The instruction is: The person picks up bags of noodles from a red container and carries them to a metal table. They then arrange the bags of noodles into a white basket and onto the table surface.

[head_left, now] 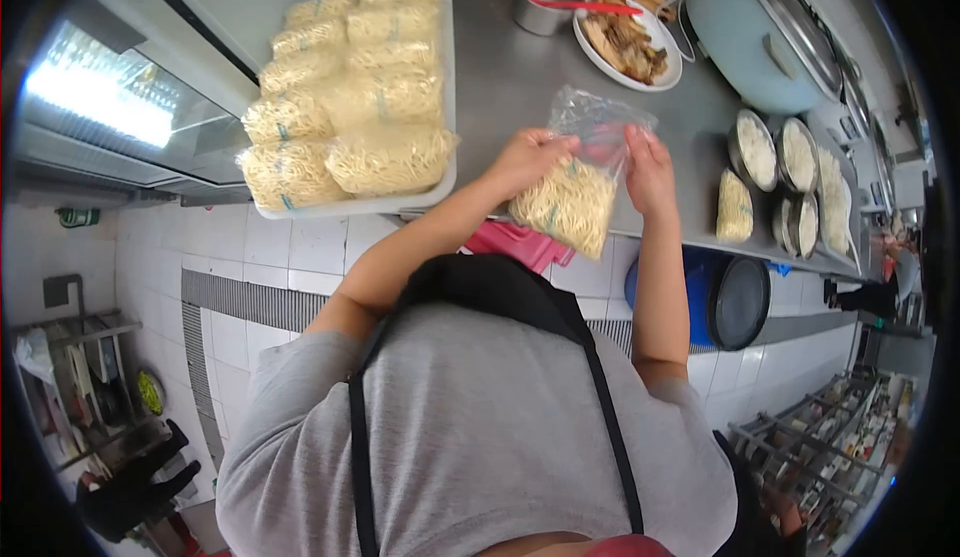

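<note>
A clear plastic bag of pale noodles [567, 205] hangs at the near edge of the steel counter, its upper part loose and crumpled. My left hand [532, 162] is closed on the bag's left side, above the noodles. On the other side, my right hand [648, 169] pinches the plastic near its top right. To the left, a white tray [449, 77] holds several bagged noodle portions [390, 162] in two rows. Another noodle bundle [735, 207] lies on the counter to the right of my hands.
Beyond the bag are a metal container [545, 2], a plate of cooked meat [625, 47] with a red utensil, and a large pale-blue pot [755, 42]. Bowls of white food [757, 150] stand at right. A blue barrel [738, 302] is below the counter.
</note>
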`<state>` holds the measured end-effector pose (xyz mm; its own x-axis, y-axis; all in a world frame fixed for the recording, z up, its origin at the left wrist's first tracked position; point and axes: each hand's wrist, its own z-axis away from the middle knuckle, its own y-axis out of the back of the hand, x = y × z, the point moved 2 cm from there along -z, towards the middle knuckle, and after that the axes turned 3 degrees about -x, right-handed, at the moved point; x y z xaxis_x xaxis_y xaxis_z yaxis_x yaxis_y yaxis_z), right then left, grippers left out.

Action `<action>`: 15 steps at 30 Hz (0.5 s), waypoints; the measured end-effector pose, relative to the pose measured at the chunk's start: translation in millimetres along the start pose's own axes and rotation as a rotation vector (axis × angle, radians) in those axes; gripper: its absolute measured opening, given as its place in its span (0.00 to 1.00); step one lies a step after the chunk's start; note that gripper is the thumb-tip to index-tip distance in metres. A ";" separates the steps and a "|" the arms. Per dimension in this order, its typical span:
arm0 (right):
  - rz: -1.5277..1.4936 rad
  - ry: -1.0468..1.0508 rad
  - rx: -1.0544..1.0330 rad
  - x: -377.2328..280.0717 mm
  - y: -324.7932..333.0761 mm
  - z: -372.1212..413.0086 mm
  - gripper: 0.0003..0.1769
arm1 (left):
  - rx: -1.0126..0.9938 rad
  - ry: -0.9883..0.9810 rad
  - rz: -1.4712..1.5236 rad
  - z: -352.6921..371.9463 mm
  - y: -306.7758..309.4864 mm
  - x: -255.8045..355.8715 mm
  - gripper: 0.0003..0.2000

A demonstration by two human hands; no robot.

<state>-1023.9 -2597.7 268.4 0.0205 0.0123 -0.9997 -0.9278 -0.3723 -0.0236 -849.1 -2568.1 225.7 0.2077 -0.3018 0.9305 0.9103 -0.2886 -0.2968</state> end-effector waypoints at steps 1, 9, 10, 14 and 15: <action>-0.128 -0.050 0.076 -3.2 -5.8 2.4 0.14 | 0.079 -0.069 0.073 2.0 -0.1 1.0 0.15; 0.274 0.274 0.049 33.8 -10.5 50.3 0.12 | 0.225 -0.772 -0.740 27.5 15.9 -7.8 0.10; 0.314 0.180 0.019 51.4 -10.2 54.7 0.12 | 0.224 -0.767 -0.737 26.1 16.6 -15.3 0.10; 0.099 -0.025 0.317 66.3 -12.0 44.5 0.08 | 0.358 -0.332 -0.606 10.9 17.3 -27.5 0.17; 0.105 0.070 0.514 65.4 -12.0 40.7 0.14 | 0.341 -0.218 -0.573 2.7 19.1 -24.6 0.19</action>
<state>-1026.6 -2554.7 203.5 -0.0740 -0.0691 -0.9949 -0.9887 0.1354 0.0642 -835.9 -2563.8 197.8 -0.3036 0.0121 0.9527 0.9520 -0.0361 0.3038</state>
